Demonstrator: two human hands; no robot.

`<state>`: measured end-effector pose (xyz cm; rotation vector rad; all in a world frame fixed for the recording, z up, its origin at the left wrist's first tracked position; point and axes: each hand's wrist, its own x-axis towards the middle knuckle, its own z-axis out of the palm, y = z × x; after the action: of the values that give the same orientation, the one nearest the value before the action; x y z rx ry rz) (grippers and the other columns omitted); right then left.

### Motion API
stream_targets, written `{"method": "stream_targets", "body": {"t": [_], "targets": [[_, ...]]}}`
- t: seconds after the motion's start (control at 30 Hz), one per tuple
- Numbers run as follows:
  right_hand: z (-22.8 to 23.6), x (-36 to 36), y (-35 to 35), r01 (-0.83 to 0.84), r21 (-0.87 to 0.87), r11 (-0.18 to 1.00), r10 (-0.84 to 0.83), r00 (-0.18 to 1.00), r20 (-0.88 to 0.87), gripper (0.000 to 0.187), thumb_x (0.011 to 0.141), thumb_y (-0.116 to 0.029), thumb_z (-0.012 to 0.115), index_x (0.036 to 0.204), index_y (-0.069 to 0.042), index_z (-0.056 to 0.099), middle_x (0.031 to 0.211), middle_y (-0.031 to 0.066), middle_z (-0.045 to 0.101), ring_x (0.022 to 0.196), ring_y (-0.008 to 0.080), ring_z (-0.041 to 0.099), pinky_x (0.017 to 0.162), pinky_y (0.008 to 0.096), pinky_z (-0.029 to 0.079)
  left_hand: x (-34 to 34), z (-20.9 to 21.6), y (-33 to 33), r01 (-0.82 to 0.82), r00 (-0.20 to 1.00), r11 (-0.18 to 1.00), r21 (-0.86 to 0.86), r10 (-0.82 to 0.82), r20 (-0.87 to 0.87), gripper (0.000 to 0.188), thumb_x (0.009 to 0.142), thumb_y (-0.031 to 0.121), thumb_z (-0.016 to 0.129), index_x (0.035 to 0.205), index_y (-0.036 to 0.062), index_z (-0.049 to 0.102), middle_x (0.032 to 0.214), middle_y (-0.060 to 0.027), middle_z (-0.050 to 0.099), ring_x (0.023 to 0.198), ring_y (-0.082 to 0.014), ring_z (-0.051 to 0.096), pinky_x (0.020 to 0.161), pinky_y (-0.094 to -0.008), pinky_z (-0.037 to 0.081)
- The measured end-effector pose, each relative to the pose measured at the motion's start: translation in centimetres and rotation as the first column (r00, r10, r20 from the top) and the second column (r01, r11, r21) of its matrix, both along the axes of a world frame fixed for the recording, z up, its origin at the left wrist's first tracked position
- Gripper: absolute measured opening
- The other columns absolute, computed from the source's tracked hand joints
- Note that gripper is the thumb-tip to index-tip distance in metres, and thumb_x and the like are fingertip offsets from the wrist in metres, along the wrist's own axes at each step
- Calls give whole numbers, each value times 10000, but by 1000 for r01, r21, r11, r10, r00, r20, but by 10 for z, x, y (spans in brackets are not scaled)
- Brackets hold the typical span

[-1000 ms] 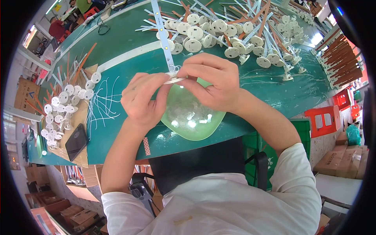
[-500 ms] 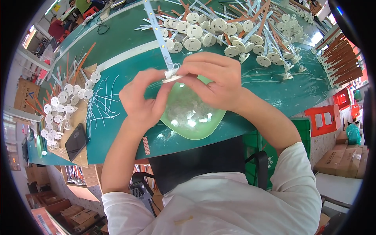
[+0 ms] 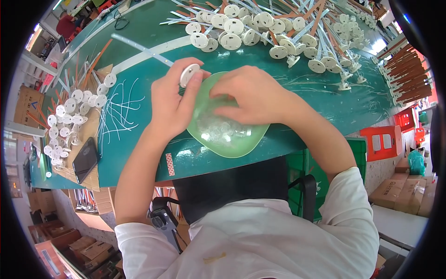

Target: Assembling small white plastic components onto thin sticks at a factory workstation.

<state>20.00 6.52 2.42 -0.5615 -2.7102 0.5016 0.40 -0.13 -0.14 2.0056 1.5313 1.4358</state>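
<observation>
Pinched in my left hand (image 3: 173,100) is an LED strip light (image 3: 139,48) with a round white base (image 3: 189,75). The base's flat face is turned up toward me, and its strip points away to the far left. Over a green bowl (image 3: 232,149) hangs my right hand (image 3: 253,95), with thumb and fingers apart and dipping inside the rim. Small clear pieces (image 3: 218,130), too small to name, lie in the bowl. I see nothing held in the right hand, though its fingertips are partly hidden.
Many similar strip lights (image 3: 232,41) are heaped at the back, and another pile (image 3: 69,106) lies on cardboard at the left. Thin white wires (image 3: 121,104) and a dark phone (image 3: 85,160) are near that pile. A green crate (image 3: 357,160) stands below the table's right side.
My right hand has let go of the strip light and moved down to the bowl. The left hand has tilted the light, swinging its strip leftward and its base toward me.
</observation>
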Motion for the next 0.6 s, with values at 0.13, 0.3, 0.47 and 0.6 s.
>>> {"method": "stream_targets", "body": {"t": [0.13,0.3,0.47,0.6], "targets": [[-3,5,3,-131,-152,980,141,988,57,186,741,-65,726,921,-21,710,867,144,696,809,298,690,734,383,543,8,-1,-1,83,997,996,43,-82,-13,169,960,93,596,1120,41,606,918,-118,737,790,-208,717,706,-293,531],[-2,3,6,-183,-271,945,204,977,55,170,739,-51,719,906,-23,713,826,135,693,772,275,690,719,366,543,8,-2,-3,105,994,993,62,-104,-18,170,951,85,604,1111,31,613,939,-128,733,808,-214,721,723,-295,533],[3,4,6,-168,-358,919,171,985,-23,107,758,-47,707,858,-11,719,771,109,699,712,225,692,698,328,547,9,-2,-3,111,993,992,61,-113,32,166,930,88,637,1083,25,636,927,-126,741,833,-189,724,748,-284,536],[5,4,8,-124,-401,908,107,992,-64,119,781,-60,705,887,-10,727,789,105,714,710,196,696,688,306,551,8,-1,-3,106,992,993,57,-109,68,177,914,91,662,1077,25,640,920,-122,746,835,-169,723,749,-282,539]]}}
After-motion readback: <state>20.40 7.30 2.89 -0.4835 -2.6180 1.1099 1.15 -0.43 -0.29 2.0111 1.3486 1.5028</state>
